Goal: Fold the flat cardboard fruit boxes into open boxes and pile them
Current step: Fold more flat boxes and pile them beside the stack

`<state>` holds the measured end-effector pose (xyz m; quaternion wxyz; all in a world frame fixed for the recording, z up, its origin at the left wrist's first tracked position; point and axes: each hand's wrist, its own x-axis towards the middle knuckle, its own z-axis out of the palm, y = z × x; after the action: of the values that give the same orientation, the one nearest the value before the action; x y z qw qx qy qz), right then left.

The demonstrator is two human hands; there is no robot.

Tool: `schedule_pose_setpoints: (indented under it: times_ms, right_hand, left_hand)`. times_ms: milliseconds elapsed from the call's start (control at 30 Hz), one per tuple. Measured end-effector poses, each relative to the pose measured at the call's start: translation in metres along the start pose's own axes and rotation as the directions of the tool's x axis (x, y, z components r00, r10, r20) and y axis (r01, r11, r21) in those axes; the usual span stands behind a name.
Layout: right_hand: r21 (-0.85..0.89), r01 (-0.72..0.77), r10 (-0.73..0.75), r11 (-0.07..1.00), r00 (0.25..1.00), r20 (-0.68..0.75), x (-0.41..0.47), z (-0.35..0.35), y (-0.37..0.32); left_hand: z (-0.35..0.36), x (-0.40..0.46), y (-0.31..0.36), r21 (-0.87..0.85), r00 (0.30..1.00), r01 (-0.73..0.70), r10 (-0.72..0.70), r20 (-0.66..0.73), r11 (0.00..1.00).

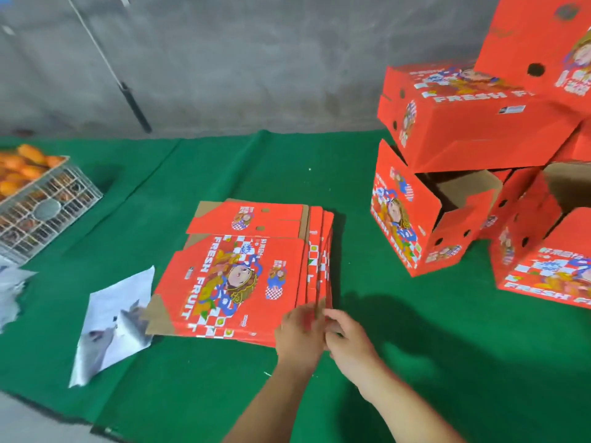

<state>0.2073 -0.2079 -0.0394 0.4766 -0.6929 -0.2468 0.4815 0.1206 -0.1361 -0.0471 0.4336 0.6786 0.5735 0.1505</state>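
Nearest to where I stand, both hands meet at the near right corner of the stack of flat boxes (243, 276) lying on the green cloth (399, 362). The left hand (299, 334) lies on the corner with fingers curled over the edge; the right hand (347, 335) comes in just beside it, fingertips seemingly pinching at the edges of the sheets, though blur keeps me from telling how many it has hold of. My guess is they are peeling one blank off the top. To do it cleanly, I would fan the corner, catch only the uppermost sheet, and hold the rest down so the stack does not slide. Left of the stack lie crumpled sheets of paper (112, 321). Farther right, the pile of folded boxes (473, 135) stands tumbled rather than squared, some tilted, some with open mouths showing brown insides. Far left, a wire crate (44, 203) holds orange fruit (25, 164) before the grey wall (256, 59).
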Motion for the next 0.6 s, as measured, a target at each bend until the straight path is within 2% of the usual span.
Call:
schedule_pose_setpoints:
  times_ms: [67, 200, 400, 500, 600]
  right_hand:
    - [-0.011, -0.039, 0.039, 0.999, 0.999, 0.03, 0.002, 0.019, 0.004]
    - [-0.055, -0.119, 0.121, 0.991, 0.992, 0.038, 0.014, 0.053, 0.019]
    - [0.096, -0.303, 0.305, 0.948, 0.952, -0.009, 0.02, 0.093, 0.023]
    - [0.191, -0.33, 0.354, 0.925, 0.929, -0.11, 0.026, 0.104, 0.024]
    - [0.287, -0.355, 0.412, 0.89, 0.895, -0.17, 0.028, 0.112, 0.026]
  left_hand:
    - [-0.015, 0.004, -0.027, 0.279, 1.0, -0.013, 0.008, 0.02, 0.96]
    - [-0.036, 0.008, -0.075, 0.49, 0.979, -0.091, -0.013, 0.205, 0.867]
    - [-0.057, 0.031, -0.105, 0.584, 0.928, -0.317, 0.118, 0.353, 0.747]
    - [-0.066, 0.045, -0.119, 0.627, 0.883, -0.452, 0.219, 0.415, 0.635]
    - [-0.074, 0.053, -0.129, 0.582, 0.822, -0.554, 0.282, 0.494, 0.595]
